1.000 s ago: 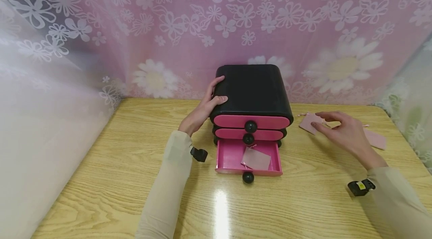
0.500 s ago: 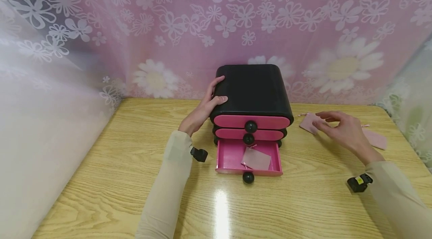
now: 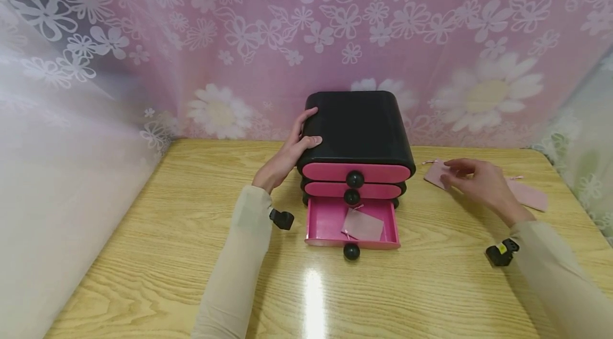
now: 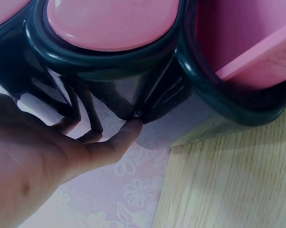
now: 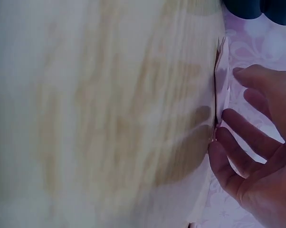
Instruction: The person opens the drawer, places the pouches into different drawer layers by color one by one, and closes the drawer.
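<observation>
One pouch (image 3: 365,226) lies in the open drawer (image 3: 351,222); right hand (image 3: 471,182), fingers relaxed, touches a second pouch (image 3: 436,174); left hand (image 3: 289,150) flat against the chest (image 3: 356,129).

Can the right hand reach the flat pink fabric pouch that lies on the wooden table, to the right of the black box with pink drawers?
Probably yes. The right hand is already at the flat pink fabric pouch, its fingertips at the pouch's edge, and nothing lies between them on the wooden table.
</observation>
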### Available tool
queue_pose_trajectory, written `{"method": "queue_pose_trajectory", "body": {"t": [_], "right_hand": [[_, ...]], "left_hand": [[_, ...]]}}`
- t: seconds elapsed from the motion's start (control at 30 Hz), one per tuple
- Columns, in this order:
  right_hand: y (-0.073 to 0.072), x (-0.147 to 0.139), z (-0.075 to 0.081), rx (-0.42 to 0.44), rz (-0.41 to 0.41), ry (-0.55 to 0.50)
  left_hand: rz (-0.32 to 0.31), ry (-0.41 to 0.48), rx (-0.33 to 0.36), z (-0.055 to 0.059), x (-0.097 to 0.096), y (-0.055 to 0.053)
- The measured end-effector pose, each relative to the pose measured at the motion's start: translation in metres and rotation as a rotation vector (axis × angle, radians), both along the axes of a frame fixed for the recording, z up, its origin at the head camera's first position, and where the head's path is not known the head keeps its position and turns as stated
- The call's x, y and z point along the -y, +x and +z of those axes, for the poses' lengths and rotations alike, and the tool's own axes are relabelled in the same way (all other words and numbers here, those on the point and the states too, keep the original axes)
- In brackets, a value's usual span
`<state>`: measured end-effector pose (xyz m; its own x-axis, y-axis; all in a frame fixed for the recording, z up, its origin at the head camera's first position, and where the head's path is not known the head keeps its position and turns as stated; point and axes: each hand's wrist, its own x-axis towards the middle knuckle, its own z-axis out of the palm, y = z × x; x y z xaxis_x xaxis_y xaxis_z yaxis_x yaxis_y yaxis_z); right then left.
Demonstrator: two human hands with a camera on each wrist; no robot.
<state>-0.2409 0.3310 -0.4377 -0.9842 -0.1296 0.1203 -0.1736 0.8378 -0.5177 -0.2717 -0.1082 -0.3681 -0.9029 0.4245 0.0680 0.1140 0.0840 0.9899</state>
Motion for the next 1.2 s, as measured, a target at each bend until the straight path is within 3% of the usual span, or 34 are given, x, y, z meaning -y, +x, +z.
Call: {"method": "queue_pose_trajectory", "body": {"t": [0.4, 0.7, 0.97, 1.2], "right_hand": [[-0.0045, 0.0038, -0.0029, -0.013, 0.017, 0.057], [-0.0073, 0.0049, -0.0015, 0.042, 0.000, 0.076], [-0.0066, 0.0071, -0.0019, -0.009, 0.011, 0.064], [-0.0052, 0.0073, -0.0033, 0.001, 0.027, 0.060]], "left_hand": [[-0.008, 0.013, 0.000, -0.0009, -0.0001, 0.0009], [-0.014, 0.020, -0.006, -0.0015, 0.0008, -0.0004], [-0.009, 0.004, -0.006, -0.0013, 0.0011, -0.0015], [-0.012, 0.016, -0.001, -0.0014, 0.0005, -0.0008]]}}
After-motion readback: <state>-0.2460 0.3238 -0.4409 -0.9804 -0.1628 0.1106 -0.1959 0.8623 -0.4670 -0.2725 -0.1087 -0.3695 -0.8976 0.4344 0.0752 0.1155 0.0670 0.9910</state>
